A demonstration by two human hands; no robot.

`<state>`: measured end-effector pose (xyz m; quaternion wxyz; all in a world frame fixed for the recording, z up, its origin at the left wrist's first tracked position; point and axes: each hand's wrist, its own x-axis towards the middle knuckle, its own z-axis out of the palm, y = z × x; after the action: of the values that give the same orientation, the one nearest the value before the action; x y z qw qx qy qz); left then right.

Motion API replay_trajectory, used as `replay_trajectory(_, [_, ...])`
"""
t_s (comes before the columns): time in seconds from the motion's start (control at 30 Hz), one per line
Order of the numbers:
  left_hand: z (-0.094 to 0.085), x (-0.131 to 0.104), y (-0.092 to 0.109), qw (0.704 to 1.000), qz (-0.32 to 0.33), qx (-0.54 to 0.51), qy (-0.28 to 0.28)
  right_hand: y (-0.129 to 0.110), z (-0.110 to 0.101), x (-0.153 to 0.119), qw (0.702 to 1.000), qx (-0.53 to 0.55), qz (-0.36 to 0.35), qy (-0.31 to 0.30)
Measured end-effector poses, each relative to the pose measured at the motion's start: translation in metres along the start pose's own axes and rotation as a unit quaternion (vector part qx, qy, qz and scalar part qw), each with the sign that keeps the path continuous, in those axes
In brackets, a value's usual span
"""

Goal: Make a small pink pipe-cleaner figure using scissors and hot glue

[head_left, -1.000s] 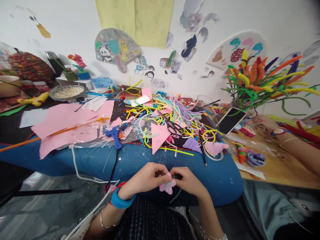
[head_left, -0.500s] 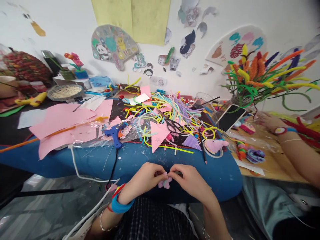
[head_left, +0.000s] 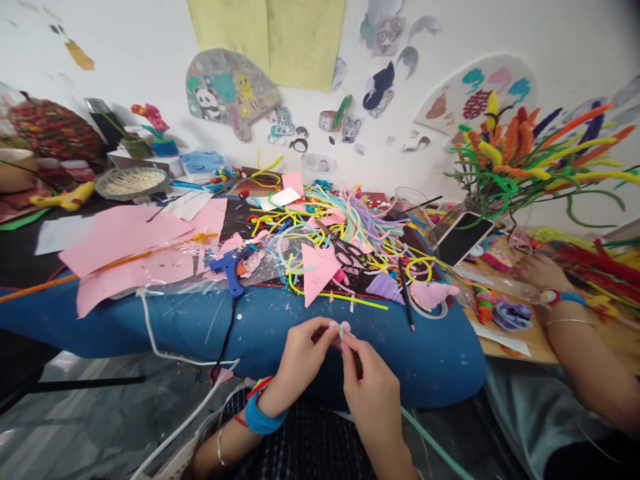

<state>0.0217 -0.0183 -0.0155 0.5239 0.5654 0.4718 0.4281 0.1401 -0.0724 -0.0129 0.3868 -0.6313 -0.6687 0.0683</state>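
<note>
Our left hand point(head_left: 304, 353) pinches a small, fuzzy pink piece crossed by a mint-green strand point(head_left: 346, 327) between thumb and forefinger, and our right hand point(head_left: 370, 380) pinches the same piece from below, its fingertips nearly meeting those of the left; exactly which part the right fingers grip, we cannot tell. We hold this piece above the rounded blue table edge point(head_left: 273, 317), in front of our body. A long mint-green fuzzy stem point(head_left: 435, 443) slants down beyond our right wrist. Ahead of our hands lies a pink paper triangle point(head_left: 316, 273), with black-handled metal scissors point(head_left: 353, 255) just beside it, near a tangled heap of pastel and yellow stems point(head_left: 367, 217). To its left rests a blue plastic glue gun point(head_left: 229, 268); to its right, a slim black pencil point(head_left: 406, 303) points towards us beside a plump pink fuzzy shape point(head_left: 433, 295). At far right, another person's hand point(head_left: 543, 272) reaches over the wooden tabletop point(head_left: 537, 337).
</note>
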Motion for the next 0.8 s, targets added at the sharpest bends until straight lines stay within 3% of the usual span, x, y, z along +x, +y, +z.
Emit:
replay_trajectory(0.1, [0.000, 0.003, 0.000, 0.997, -0.015, -0.076, 0.003, 0.000, 0.003, -0.004, 0.998, 0.049, 0.033, 0.027])
replay_trajectory(0.23, [-0.005, 0.004, 0.001, 0.995, -0.018, -0.100, 0.000, 0.001, 0.001, -0.004, 0.986, 0.131, 0.103, 0.013])
replay_trajectory(0.33, [-0.009, 0.003, 0.002, 0.994, -0.018, -0.105, -0.012, 0.003, -0.001, -0.001, 0.964, 0.209, 0.157, -0.037])
replay_trajectory(0.47, [-0.016, 0.005, 0.004, 0.991, -0.022, -0.128, -0.043, 0.014, -0.001, 0.006, 0.913, 0.337, 0.189, -0.133])
replay_trajectory(0.6, [-0.027, 0.007, 0.011, 0.986, -0.018, -0.119, -0.114, 0.030, -0.001, 0.018, 0.882, 0.364, 0.167, -0.248])
replay_trajectory(0.8, [-0.047, 0.007, 0.027, 0.952, -0.039, 0.052, -0.300, 0.041, -0.011, 0.037, 0.890, 0.262, 0.100, -0.358])
